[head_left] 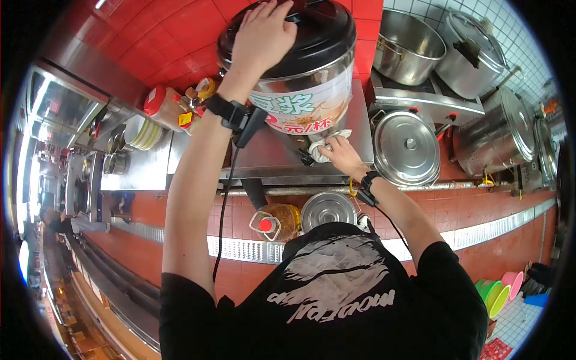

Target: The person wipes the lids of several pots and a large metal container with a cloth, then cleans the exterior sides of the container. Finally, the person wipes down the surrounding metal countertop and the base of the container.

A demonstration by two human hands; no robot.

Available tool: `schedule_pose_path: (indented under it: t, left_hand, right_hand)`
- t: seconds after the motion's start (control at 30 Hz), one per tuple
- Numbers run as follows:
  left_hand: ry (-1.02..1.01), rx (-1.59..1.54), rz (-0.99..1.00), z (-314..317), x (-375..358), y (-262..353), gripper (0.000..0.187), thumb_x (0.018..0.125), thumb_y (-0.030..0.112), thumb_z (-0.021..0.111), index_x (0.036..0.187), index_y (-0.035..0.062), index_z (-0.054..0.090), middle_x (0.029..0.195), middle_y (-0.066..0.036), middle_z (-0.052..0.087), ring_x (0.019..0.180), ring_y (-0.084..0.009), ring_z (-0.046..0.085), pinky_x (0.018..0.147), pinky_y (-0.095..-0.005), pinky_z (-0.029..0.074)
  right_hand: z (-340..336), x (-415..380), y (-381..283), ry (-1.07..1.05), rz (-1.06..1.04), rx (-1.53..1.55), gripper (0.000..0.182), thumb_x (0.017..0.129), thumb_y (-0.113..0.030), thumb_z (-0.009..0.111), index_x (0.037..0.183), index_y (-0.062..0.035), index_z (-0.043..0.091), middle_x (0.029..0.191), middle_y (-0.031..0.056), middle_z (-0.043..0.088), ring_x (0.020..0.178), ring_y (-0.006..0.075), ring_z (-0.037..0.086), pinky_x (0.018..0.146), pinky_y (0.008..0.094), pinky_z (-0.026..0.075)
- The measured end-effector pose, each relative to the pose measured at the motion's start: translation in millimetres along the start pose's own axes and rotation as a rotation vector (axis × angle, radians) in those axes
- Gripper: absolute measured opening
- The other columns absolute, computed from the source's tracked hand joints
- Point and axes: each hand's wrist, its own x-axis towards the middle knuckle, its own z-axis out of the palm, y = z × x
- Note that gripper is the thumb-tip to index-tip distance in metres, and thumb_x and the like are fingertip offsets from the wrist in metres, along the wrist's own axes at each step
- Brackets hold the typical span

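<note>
A large steel drink dispenser with a printed label and a black lid stands upright on a metal counter. My left hand lies on top of the lid, its fingers stretched out. Low on the dispenser's front, my right hand presses a white cloth against the steel, fingers closed around it. A dark tap sticks out just left of the cloth. Part of the cloth is hidden under my fingers.
Right of the counter are a lidded steel pot and an open stockpot on a stove. An oil jug and a round metal lid sit below. Left are stacked plates and a red-lidded jar.
</note>
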Motion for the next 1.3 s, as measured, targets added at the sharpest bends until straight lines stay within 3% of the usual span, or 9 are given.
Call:
schedule_pose_path:
  t: [0.17, 0.3, 0.33, 0.43, 0.53, 1.03, 1.1, 1.23, 1.3]
  left_hand:
    - [-0.030, -0.079, -0.042, -4, -1, 1, 0.047, 0.093, 0.024, 0.045, 0.138, 0.0176, 0.053, 0.142, -0.015, 0.051, 0.132, -0.0306, 0.046, 0.111, -0.0403, 0.036]
    - [0.106, -0.092, -0.031, -7, -1, 11, 0.038, 0.092, 0.024, 0.055, 0.124, 0.0057, 0.063, 0.119, -0.017, 0.064, 0.116, -0.0324, 0.056, 0.103, -0.0400, 0.041]
    - [-0.169, -0.086, -0.189, -41, 7, 41, 0.045, 0.090, 0.015, 0.047, 0.134, 0.0062, 0.054, 0.138, -0.022, 0.052, 0.131, -0.0349, 0.046, 0.112, -0.0392, 0.036]
    - [-0.080, -0.154, -0.161, -34, 5, 37, 0.043, 0.091, 0.018, 0.050, 0.130, 0.0032, 0.058, 0.130, -0.022, 0.058, 0.125, -0.0360, 0.051, 0.111, -0.0396, 0.036]
    - [-0.122, -0.199, -0.061, -12, 3, 1, 0.046, 0.093, 0.024, 0.047, 0.139, 0.0181, 0.052, 0.141, -0.015, 0.052, 0.131, -0.0315, 0.048, 0.109, -0.0394, 0.037]
    - [-0.157, -0.218, -0.118, -17, 2, 3, 0.044, 0.093, 0.023, 0.050, 0.137, 0.0198, 0.056, 0.138, -0.013, 0.056, 0.125, -0.0322, 0.054, 0.104, -0.0389, 0.043]
    - [-0.189, -0.259, -0.175, -19, 3, 4, 0.042, 0.094, 0.022, 0.049, 0.135, 0.0196, 0.057, 0.138, -0.013, 0.056, 0.127, -0.0313, 0.054, 0.105, -0.0389, 0.042]
    - [-0.217, -0.261, -0.288, -21, 4, 11, 0.039, 0.096, 0.021, 0.049, 0.134, 0.0188, 0.058, 0.137, -0.012, 0.057, 0.127, -0.0303, 0.054, 0.106, -0.0386, 0.041]
    - [-0.093, -0.187, -0.160, -16, 3, 2, 0.036, 0.098, 0.021, 0.051, 0.133, 0.0172, 0.059, 0.135, -0.012, 0.059, 0.126, -0.0292, 0.055, 0.105, -0.0378, 0.042]
  right_hand:
    - [20, -34, 11, -0.181, 0.302, 0.142, 0.046, 0.072, -0.005, 0.066, 0.116, -0.0071, 0.055, 0.111, 0.0187, 0.053, 0.105, 0.0385, 0.055, 0.088, 0.0441, 0.049]
    - [-75, 10, -18, 0.298, 0.335, 0.331, 0.062, 0.063, -0.010, 0.078, 0.119, -0.0022, 0.052, 0.114, 0.0244, 0.054, 0.104, 0.0451, 0.056, 0.086, 0.0477, 0.050]
    - [-97, 28, -21, 0.451, 0.232, 0.261, 0.063, 0.062, -0.009, 0.078, 0.118, -0.0019, 0.052, 0.108, 0.0220, 0.053, 0.098, 0.0439, 0.056, 0.082, 0.0478, 0.050]
    - [-134, 76, -26, 0.740, 0.090, 0.187, 0.048, 0.064, -0.003, 0.070, 0.111, -0.0095, 0.059, 0.104, 0.0137, 0.055, 0.095, 0.0336, 0.055, 0.077, 0.0419, 0.048]
    - [-93, 81, -25, 0.657, 0.054, 0.098, 0.048, 0.066, -0.001, 0.066, 0.111, -0.0164, 0.061, 0.103, 0.0118, 0.055, 0.094, 0.0333, 0.054, 0.080, 0.0409, 0.046]
    - [77, -36, 1, -0.047, 0.309, 0.124, 0.035, 0.078, -0.012, 0.060, 0.113, -0.0081, 0.057, 0.103, 0.0145, 0.057, 0.105, 0.0346, 0.056, 0.090, 0.0412, 0.047]
    - [75, -35, 0, -0.119, 0.635, 0.345, 0.033, 0.079, -0.017, 0.063, 0.109, -0.0063, 0.055, 0.102, 0.0183, 0.059, 0.101, 0.0389, 0.060, 0.084, 0.0455, 0.051]
    - [61, -35, 11, 0.163, 1.142, 0.645, 0.042, 0.079, -0.022, 0.069, 0.108, -0.0009, 0.049, 0.106, 0.0265, 0.060, 0.097, 0.0456, 0.061, 0.084, 0.0511, 0.051]
    - [50, -28, 14, 0.399, 1.061, 0.642, 0.043, 0.078, -0.019, 0.071, 0.107, 0.0013, 0.047, 0.108, 0.0287, 0.059, 0.097, 0.0479, 0.059, 0.084, 0.0517, 0.050]
